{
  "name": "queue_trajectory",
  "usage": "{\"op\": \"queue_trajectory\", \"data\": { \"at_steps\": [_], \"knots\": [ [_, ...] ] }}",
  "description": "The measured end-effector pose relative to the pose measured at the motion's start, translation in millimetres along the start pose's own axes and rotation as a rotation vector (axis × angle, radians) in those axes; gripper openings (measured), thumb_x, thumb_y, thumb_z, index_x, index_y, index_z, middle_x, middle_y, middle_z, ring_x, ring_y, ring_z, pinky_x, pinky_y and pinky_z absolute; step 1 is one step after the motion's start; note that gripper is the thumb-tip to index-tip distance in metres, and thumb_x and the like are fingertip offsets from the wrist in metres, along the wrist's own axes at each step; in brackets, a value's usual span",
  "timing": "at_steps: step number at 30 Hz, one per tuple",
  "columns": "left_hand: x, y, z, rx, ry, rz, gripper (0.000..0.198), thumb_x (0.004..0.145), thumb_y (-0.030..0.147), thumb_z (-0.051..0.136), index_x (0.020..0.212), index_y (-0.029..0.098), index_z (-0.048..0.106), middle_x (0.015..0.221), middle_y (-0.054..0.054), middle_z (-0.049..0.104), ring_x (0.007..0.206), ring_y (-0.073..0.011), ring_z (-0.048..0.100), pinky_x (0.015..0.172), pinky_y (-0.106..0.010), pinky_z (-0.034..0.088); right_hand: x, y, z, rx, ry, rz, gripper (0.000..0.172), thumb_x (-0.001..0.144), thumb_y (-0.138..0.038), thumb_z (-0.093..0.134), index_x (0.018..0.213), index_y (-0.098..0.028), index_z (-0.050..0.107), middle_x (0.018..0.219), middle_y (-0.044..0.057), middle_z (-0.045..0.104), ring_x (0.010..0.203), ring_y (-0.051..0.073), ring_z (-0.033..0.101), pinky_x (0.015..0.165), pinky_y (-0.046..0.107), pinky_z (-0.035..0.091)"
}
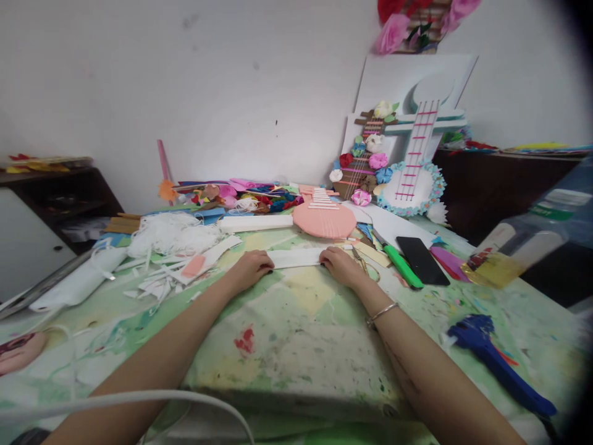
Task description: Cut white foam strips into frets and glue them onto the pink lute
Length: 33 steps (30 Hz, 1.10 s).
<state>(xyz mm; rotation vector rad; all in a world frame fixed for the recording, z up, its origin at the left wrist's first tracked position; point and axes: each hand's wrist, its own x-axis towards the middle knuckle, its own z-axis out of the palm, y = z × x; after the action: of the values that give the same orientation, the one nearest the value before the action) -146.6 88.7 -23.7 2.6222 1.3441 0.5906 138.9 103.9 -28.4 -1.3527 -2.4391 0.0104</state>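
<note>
A white strip (297, 258), perhaps paper or foam board, lies across the table between my hands. My left hand (252, 270) has its fingers closed on the strip's left end. At the right end, my right hand (341, 264) grips it the same way. Just behind the strip lies a pink paper-craft lute (324, 219) with white frets and strings. A pair of scissors (368, 264) with gold handles rests right beside my right hand. Left of my left hand is a pile of white paper scraps (171, 281).
A green utility knife (402, 267), a black phone (422, 261), a blue glue gun (503, 364) and a bottle of yellow liquid (523, 238) stand or lie on the right. Decorated craft instruments (407, 179) lean on the wall. A white cable (139, 395) crosses the near left.
</note>
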Motion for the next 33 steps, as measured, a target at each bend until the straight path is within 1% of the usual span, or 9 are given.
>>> {"op": "queue_trajectory", "data": {
  "at_steps": [5,10,14,19,22,25,29,31,33],
  "knots": [
    [1.6,1.0,0.3,-0.004,0.009,-0.075,0.017,0.079,0.017,0.049,0.08,0.02,0.066,0.086,-0.003,0.067,0.079,-0.0155,0.06,0.077,-0.025,0.044,2.1,-1.5,4.7,-0.066,-0.034,0.076,0.021,0.086,-0.008,0.043,0.09,-0.016,0.062,0.097,0.009,0.06,0.095,0.019,0.05,0.078,0.027,0.034],
    [3.3,-0.3,-0.3,0.027,-0.009,-0.155,0.015,0.078,0.018,0.049,0.08,0.018,0.064,0.082,-0.004,0.067,0.077,-0.0163,0.059,0.073,-0.025,0.043,3.0,0.5,9.7,-0.134,-0.046,0.181,0.021,0.09,-0.017,0.039,0.094,-0.015,0.06,0.103,0.013,0.06,0.101,0.025,0.048,0.081,0.035,0.033],
    [5.9,-1.1,1.2,0.086,-0.025,-0.232,0.016,0.08,0.023,0.048,0.078,0.017,0.062,0.082,-0.006,0.066,0.078,-0.0183,0.058,0.072,-0.027,0.041,2.6,0.2,9.5,-0.159,-0.043,0.251,0.026,0.093,-0.026,0.038,0.094,-0.014,0.06,0.105,0.015,0.06,0.104,0.027,0.046,0.083,0.04,0.032],
    [8.1,1.2,3.1,0.172,-0.045,-0.354,0.02,0.081,0.028,0.045,0.071,0.016,0.059,0.083,-0.01,0.064,0.083,-0.0226,0.057,0.073,-0.033,0.04,2.1,0.4,8.4,-0.166,-0.021,0.344,0.028,0.091,-0.034,0.042,0.092,-0.014,0.061,0.109,0.016,0.059,0.107,0.03,0.044,0.085,0.043,0.032],
    [8.0,2.1,2.9,0.206,-0.041,-0.429,0.023,0.079,0.035,0.048,0.068,0.017,0.057,0.085,-0.01,0.063,0.088,-0.0268,0.055,0.074,-0.038,0.039,2.4,2.6,9.0,-0.153,-0.005,0.395,0.028,0.089,-0.037,0.045,0.086,-0.015,0.062,0.106,0.015,0.06,0.105,0.029,0.045,0.083,0.043,0.032],
    [7.2,0.1,3.0,0.206,-0.026,-0.498,0.028,0.077,0.042,0.049,0.066,0.017,0.056,0.085,-0.01,0.063,0.089,-0.029,0.055,0.074,-0.041,0.038,2.4,4.8,9.9,-0.137,0.021,0.433,0.026,0.086,-0.038,0.049,0.084,-0.016,0.061,0.101,0.013,0.061,0.102,0.029,0.046,0.081,0.041,0.033],
    [4.8,-4.9,3.9,0.169,0.006,-0.556,0.021,0.076,0.038,0.05,0.071,0.018,0.057,0.082,-0.007,0.065,0.084,-0.0261,0.056,0.07,-0.038,0.039,2.5,5.8,11.0,-0.121,0.067,0.443,0.019,0.084,-0.034,0.052,0.086,-0.018,0.06,0.1,0.011,0.061,0.102,0.028,0.045,0.08,0.04,0.032],
    [3.3,-5.7,3.5,0.14,0.019,-0.539,0.016,0.076,0.034,0.051,0.076,0.019,0.057,0.08,-0.005,0.065,0.08,-0.0224,0.056,0.069,-0.034,0.039,2.7,5.8,11.0,-0.113,0.089,0.417,0.014,0.084,-0.03,0.052,0.088,-0.019,0.06,0.103,0.01,0.06,0.103,0.028,0.044,0.081,0.04,0.031],
    [2.3,-4.4,2.5,0.115,0.032,-0.486,0.012,0.076,0.029,0.051,0.081,0.02,0.058,0.08,-0.003,0.064,0.079,-0.02,0.056,0.069,-0.032,0.039,3.1,6.3,10.4,-0.1,0.102,0.38,0.011,0.083,-0.024,0.053,0.088,-0.02,0.061,0.105,0.009,0.06,0.104,0.027,0.043,0.082,0.04,0.03]
  ]
}}
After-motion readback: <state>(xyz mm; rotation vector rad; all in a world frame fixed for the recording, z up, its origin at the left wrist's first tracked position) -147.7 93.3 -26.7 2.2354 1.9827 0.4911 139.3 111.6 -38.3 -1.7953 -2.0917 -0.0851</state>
